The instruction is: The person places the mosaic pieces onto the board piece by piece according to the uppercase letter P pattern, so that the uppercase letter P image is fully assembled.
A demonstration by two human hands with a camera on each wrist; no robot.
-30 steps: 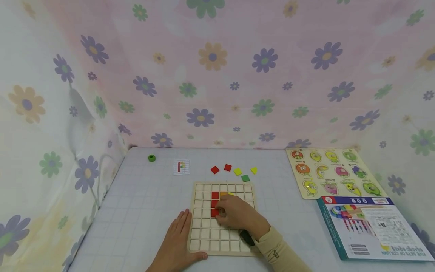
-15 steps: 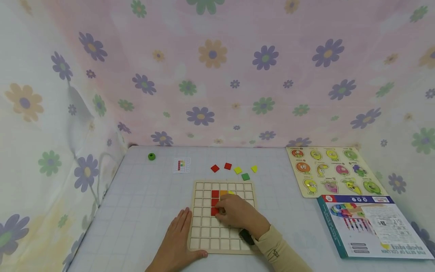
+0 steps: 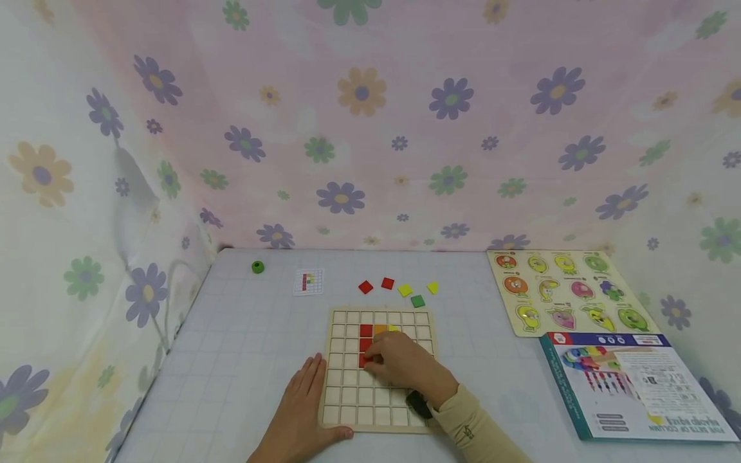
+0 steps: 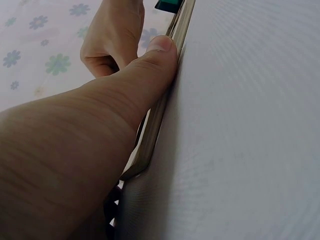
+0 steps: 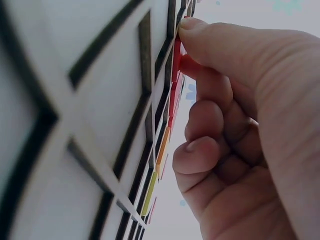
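Board (image 3: 349, 397) lies at the lower centre of the head view, a grid of shallow square cells. The left hand (image 3: 303, 405) rests at its lower left: fingers straight along the left edge, thumb stretched along the bottom edge. Over the middle of the board, the right hand (image 3: 405, 363) has its fingers curled in, thumb and forefinger closed on the lowest red tile (image 5: 177, 61); whether that tile sits fully down in its cell is hard to tell, since the hand covers part of it. Two upper red tiles (image 3: 366, 330) lie above it in the same column, with an orange tile (image 3: 380, 329) and a yellow tile (image 3: 393, 328) right of the topmost. Farther up the frame lie a card (image 3: 308, 281), two red squares (image 3: 365, 287), a yellow square (image 3: 404, 290), a green square (image 3: 417, 301) and a small yellow piece (image 3: 433, 287). A green bead (image 3: 257, 266) is left of the card; at the right are a fruit puzzle (image 3: 560, 299) and, just below, a box (image 3: 637, 386).
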